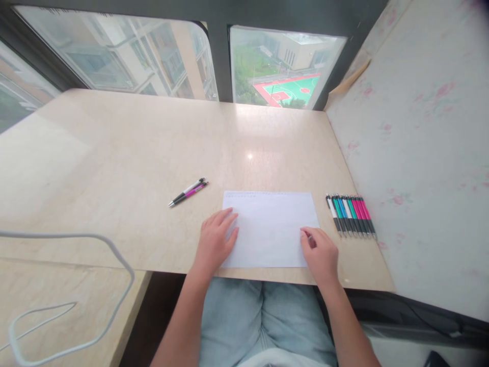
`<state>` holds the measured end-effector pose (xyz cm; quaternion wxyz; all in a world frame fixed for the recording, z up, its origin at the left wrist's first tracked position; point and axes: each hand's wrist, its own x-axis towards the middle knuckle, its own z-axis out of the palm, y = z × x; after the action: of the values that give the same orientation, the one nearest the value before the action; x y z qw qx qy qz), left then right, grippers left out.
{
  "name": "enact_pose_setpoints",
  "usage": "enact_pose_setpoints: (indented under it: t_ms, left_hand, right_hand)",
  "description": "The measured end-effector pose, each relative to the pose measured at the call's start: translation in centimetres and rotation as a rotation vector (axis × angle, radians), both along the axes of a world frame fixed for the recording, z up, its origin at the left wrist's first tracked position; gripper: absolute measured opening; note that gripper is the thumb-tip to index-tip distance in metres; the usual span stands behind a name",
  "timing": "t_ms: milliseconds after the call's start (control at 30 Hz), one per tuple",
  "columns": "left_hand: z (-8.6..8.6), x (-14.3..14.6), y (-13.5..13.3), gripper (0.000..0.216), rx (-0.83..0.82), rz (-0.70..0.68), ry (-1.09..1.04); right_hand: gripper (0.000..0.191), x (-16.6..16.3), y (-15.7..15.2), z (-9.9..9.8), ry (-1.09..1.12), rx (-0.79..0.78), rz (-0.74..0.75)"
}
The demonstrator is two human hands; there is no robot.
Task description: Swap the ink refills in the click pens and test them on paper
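Observation:
A white sheet of paper (267,229) lies on the tabletop in front of me, with faint lines of writing along its top edge. My left hand (217,237) rests flat over the paper's left edge, fingers spread. At the right side of the sheet, my right hand (320,254) is closed, its thumb and forefinger pinched together over the paper. Whatever may be between those fingertips is hidden. Several pens (350,215) in white, green, blue and pink with black grips lie in a neat row right of that hand. Two more pens, one white (189,189) and one purple (196,190), lie together left of the sheet.
The beige tabletop (114,153) runs back to dark-framed windows (223,56). A wall with floral paper (420,153) bounds the right side. On the left, a pale cable (114,250) loops over the table and a lower surface (76,326). My legs (263,316) are under the front edge.

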<state>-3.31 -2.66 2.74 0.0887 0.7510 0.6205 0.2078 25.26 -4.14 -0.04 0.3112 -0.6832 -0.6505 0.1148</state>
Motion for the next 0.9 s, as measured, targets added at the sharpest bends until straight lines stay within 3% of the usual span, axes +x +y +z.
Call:
enact_pose_setpoints:
  t_ms: [167,300,567,900]
  left_hand:
    - [0.9,-4.9,3.0,0.031,0.147,0.255,0.043]
    - [1.1,-7.7,5.0,0.034,0.161,0.387,0.153]
    - [0.3,-8.6,6.1,0.030,0.106,0.320,0.183]
    - [0.8,-8.4,6.5,0.025,-0.007,0.316,0.209]
  right_hand:
    - [0.022,0.2,-0.3,-0.2,0.106,0.087,0.004]
    - [0.023,0.2,-0.4,-0.1,0.147,0.087,-0.009]
    - [0.024,0.2,-0.3,0.0,0.200,0.054,-0.033]
    - [0.025,0.2,-0.3,0.1,0.244,0.032,-0.037]
